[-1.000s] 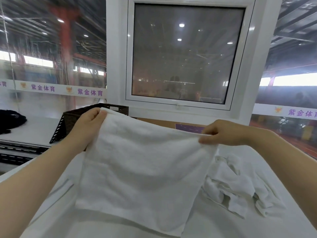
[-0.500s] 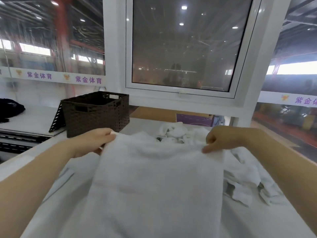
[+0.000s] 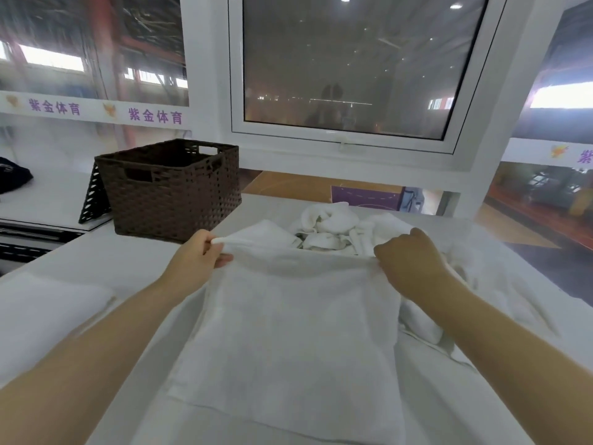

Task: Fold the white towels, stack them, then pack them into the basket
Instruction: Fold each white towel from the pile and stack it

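I see left hand and right hand pinching far corners of soft white terry towel; light, limp, sags mid-span; I judge corners best hold.

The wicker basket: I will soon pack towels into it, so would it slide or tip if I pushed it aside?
The brown wicker basket looks empty and open-weave, so probably light; it would likely slide on the smooth white table. It looks wider than tall with a flat base, so tipping seems unlikely. A low push seems safest.
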### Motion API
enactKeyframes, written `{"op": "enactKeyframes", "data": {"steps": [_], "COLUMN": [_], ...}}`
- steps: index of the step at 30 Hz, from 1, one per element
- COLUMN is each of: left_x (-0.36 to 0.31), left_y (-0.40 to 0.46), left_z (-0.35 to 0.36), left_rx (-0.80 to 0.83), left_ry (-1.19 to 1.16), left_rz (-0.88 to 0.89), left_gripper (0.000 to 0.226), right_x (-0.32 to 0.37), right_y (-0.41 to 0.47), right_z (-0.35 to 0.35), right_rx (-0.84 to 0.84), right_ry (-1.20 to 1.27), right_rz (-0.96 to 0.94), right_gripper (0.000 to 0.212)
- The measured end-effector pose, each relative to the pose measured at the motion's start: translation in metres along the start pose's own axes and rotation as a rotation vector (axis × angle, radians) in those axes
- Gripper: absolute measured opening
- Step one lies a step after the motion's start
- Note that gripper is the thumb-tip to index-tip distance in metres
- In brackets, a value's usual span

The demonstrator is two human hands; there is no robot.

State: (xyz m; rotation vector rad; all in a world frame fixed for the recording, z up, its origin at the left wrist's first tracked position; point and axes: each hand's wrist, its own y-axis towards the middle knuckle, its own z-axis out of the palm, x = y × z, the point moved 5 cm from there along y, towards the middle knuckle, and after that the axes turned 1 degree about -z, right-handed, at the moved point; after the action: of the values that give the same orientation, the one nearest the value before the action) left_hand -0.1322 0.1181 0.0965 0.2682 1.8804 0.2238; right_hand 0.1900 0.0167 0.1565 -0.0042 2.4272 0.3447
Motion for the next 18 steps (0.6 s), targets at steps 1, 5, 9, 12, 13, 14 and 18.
{"op": "enactKeyframes", "data": {"steps": [1, 5, 9, 12, 13, 14, 18], "left_x": [0.003, 0.033, 0.059, 0.071, 0.073, 0.073, 0.072], "left_y": [-0.004, -0.035, -0.082, -0.111, -0.118, -0.122, -0.137], "left_z": [-0.001, -0.006, -0.016, -0.017, -0.018, -0.018, -0.022], "left_rx": [0.005, 0.124, 0.241, 0.261, 0.265, 0.269, 0.318], "left_ry": [-0.006, 0.002, 0.016, 0.054, 0.077, 0.108, 0.210], "left_rz": [0.033, 0.074, -0.014, -0.105, -0.101, -0.072, 0.042], "left_gripper": [0.019, 0.012, 0.017, 0.029, 0.028, 0.028, 0.016], "right_x": [0.002, 0.026, 0.064, 0.089, 0.094, 0.098, 0.112], "right_y": [-0.006, -0.047, -0.093, -0.122, -0.130, -0.136, -0.157], "right_z": [0.002, 0.021, 0.038, 0.049, 0.053, 0.058, 0.074], "right_rx": [-0.015, -0.020, -0.072, -0.090, -0.098, -0.093, -0.167], "right_ry": [0.014, 0.166, 0.315, 0.403, 0.430, 0.463, 0.533], "right_rz": [0.022, 0.016, -0.048, -0.033, -0.018, 0.007, 0.100], "right_gripper": [0.019, 0.014, 0.049, 0.050, 0.049, 0.048, 0.031]}}
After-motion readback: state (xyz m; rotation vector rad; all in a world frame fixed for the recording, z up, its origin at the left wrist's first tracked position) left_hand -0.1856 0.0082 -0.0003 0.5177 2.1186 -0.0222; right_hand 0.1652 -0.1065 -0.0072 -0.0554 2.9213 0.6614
